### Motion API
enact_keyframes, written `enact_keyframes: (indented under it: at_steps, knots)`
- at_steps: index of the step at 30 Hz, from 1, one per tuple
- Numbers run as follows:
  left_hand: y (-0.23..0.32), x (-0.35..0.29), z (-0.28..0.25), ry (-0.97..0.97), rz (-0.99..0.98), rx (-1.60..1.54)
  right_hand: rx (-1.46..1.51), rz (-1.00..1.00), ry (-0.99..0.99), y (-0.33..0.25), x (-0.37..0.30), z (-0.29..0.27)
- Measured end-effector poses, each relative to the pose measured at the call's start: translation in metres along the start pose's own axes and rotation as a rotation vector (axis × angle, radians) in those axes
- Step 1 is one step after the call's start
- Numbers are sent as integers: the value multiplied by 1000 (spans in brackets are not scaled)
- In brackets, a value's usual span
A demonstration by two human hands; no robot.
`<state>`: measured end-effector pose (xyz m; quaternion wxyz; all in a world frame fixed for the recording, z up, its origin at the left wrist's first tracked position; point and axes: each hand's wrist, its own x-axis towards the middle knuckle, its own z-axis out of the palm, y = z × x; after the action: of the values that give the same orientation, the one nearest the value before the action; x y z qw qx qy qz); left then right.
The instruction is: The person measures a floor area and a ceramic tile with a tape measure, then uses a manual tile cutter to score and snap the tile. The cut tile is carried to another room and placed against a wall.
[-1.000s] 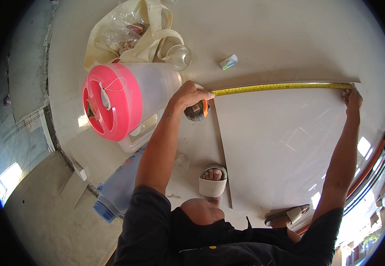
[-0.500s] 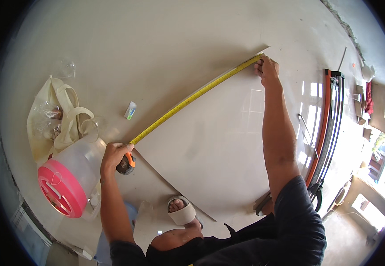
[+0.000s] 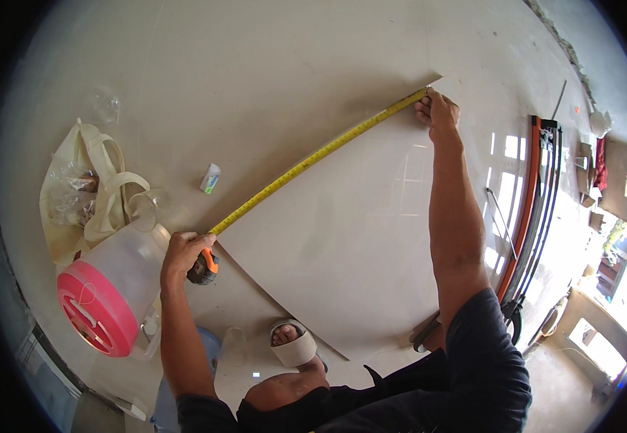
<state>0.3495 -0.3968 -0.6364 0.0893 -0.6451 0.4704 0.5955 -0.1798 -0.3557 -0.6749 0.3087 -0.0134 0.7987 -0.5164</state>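
A yellow tape measure (image 3: 320,154) is stretched along the far edge of a large glossy pale tile (image 3: 335,238) lying on the floor. At the tile's left corner my left hand (image 3: 182,252) is closed on the tape, with the black and orange case (image 3: 203,267) hanging just below it. My right hand (image 3: 440,112) pinches the tape's far end near the tile's upper right corner. Between the hands the blade runs slightly bowed in the picture. My right fingertips partly hide the tape's end.
A clear jar with a pink lid (image 3: 100,307) lies at the left beside a cream cloth bag (image 3: 68,195). A small white and green packet (image 3: 211,178) sits beyond the tape. To the right stretches a long orange and black tile cutter (image 3: 530,209). My sandalled foot (image 3: 292,343) stands by the tile's near edge.
Both hands hold the tape in nearly the same place. The view has shifted slightly, and nothing has been taken up or let go.
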Motion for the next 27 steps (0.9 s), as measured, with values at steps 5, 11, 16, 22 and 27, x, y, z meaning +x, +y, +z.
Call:
enact_keyframes:
  at_steps: [5,11,16,22,27]
  knots:
    - [3,-2,2,-10,-39,-23,-53,-4,-11,-1,3,0]
    - [4,0,3,-5,-25,-26,-41,0,-10,-4,2,0]
    - [-1,1,2,4,-28,-38,-67,2,33,-5,-3,2]
    - [0,1,1,-14,-53,-24,-86,-17,-10,-5,1,1]
    - [0,1,3,-17,-52,-51,-73,-38,-32,-4,5,1]
